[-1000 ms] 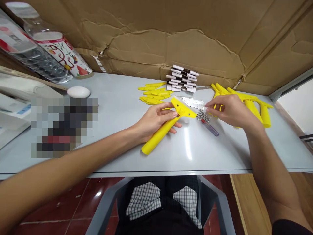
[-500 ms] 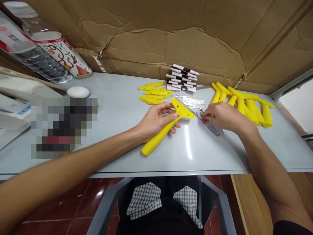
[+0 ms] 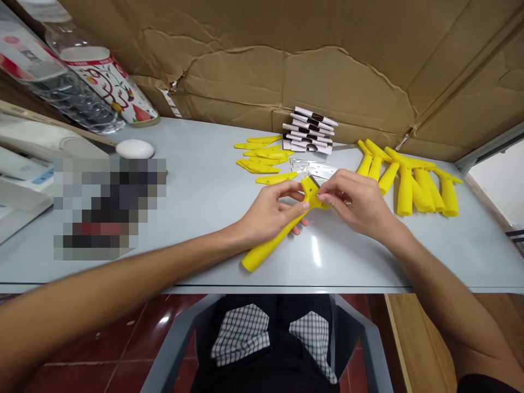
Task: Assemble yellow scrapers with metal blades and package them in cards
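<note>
My left hand (image 3: 270, 215) is closed around the neck of a yellow scraper (image 3: 270, 246), whose handle points toward the front edge. A metal blade edge shows along the scraper's head. At that head, my right hand (image 3: 362, 204) pinches a tiny shiny screw between thumb and forefinger, close to a hole. Behind the hands lie several yellow cover strips (image 3: 264, 154) and some flat metal blades (image 3: 321, 170). My right hand hides the pile of screws and the screwdriver.
Several yellow scraper handles (image 3: 405, 188) rest at the right. White-and-black paper sleeves (image 3: 311, 131) are stacked against the cardboard (image 3: 245, 76). To the left are plastic bottles (image 3: 118, 90), a white oval object (image 3: 135, 148) and a blurred dark item (image 3: 108, 204).
My right hand has moved left from the screw pile to the scraper's head, pinching a screw. The scraper, in my left hand, has shifted slightly right and down.
</note>
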Demonstrator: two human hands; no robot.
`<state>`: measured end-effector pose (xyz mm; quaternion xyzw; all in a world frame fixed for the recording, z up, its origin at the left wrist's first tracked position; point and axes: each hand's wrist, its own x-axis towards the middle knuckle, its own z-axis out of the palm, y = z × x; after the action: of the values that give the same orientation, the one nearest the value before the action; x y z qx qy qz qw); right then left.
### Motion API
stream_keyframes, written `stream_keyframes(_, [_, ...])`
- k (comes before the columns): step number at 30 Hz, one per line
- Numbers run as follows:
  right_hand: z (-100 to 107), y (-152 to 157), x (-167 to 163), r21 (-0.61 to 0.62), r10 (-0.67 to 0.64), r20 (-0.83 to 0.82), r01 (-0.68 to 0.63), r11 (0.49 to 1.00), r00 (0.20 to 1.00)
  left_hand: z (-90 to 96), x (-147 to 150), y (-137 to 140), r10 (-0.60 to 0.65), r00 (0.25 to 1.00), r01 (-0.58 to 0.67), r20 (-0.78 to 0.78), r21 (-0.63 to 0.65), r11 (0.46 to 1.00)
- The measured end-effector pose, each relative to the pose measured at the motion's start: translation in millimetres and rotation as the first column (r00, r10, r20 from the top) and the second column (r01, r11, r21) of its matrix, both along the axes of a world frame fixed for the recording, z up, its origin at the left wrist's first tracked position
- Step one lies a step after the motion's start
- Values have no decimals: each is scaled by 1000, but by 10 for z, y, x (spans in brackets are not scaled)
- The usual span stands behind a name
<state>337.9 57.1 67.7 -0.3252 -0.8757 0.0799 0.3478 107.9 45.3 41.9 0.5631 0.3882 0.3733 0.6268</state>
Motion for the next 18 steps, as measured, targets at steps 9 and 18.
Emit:
stream_keyframes(9, [-119, 21, -67, -3, -60, -13, 60, 998, 998, 31, 16, -40, -42, 999, 42, -11, -8, 999])
stream_keyframes(18, [-109, 35, -95, -69, -127, -82, 121, 990, 989, 16, 1, -34, -82, 996, 82, -27, -2, 997])
